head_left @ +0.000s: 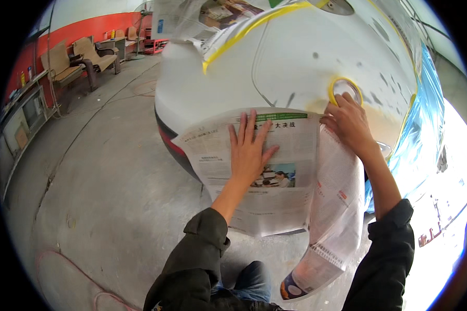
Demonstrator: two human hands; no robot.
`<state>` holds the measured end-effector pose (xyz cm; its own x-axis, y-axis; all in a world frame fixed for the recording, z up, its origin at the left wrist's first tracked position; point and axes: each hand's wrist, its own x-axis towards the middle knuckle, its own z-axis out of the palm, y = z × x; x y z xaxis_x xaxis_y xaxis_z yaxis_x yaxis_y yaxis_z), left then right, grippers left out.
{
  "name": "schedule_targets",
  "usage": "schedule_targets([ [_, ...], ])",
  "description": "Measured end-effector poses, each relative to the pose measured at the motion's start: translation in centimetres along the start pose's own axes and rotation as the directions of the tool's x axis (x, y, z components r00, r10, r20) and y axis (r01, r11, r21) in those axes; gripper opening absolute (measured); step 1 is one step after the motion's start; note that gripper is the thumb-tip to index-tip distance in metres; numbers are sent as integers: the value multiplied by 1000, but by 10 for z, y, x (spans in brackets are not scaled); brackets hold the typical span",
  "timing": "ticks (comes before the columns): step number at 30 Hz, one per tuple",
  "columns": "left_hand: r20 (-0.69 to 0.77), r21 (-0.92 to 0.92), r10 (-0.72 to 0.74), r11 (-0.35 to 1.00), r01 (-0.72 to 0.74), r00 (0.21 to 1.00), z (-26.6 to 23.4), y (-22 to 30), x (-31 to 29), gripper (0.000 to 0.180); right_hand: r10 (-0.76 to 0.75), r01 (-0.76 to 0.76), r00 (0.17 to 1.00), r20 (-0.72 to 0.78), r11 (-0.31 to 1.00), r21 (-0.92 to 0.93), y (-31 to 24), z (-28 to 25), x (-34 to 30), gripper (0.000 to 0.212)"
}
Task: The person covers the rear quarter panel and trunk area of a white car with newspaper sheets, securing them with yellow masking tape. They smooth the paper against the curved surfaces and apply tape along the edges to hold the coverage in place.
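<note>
A sheet of newspaper [290, 207] lies against the lower part of a white car bumper [213, 83]. My left hand [248, 155] rests flat on the sheet with its fingers spread. At the sheet's upper right corner, my right hand [350, 124] is closed around a roll of yellow masking tape [331, 92]. Its fingertips also press at the paper's edge. From that corner a folded length of newspaper [337, 207] hangs toward the floor. The bumper carries dark grey patches and a tan area near the roll.
Yellow tape holds more newspaper [184, 26] over the upper bodywork. Blue plastic film [428, 114] drapes the car's right side. A pinkish hose [72, 264] curves across the concrete floor at lower left. Armchairs [93, 54] and a cabinet [26, 124] line the left wall.
</note>
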<state>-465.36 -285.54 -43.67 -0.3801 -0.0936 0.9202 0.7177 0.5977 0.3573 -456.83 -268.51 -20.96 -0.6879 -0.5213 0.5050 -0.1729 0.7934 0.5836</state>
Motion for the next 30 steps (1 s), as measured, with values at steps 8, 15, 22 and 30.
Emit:
schedule_targets([
  [8,174,194,-18,981,-16,985,41,-3,31,81,96,-560,680,727,708,431,80,-33,-126,48],
  [15,29,203,35,978,-40,999,74,8,37,77,97,-524,850,518,256,812,60,35,-146,96],
  [22,-165,649,206,759,-51,965,139,-26,45,74,-89,-308,931,353,325,894,-65,58,-196,60],
  [30,-270,589,302,803,-92,914,152,9,46,70,155,-580,813,561,286,762,-57,55,-261,32],
])
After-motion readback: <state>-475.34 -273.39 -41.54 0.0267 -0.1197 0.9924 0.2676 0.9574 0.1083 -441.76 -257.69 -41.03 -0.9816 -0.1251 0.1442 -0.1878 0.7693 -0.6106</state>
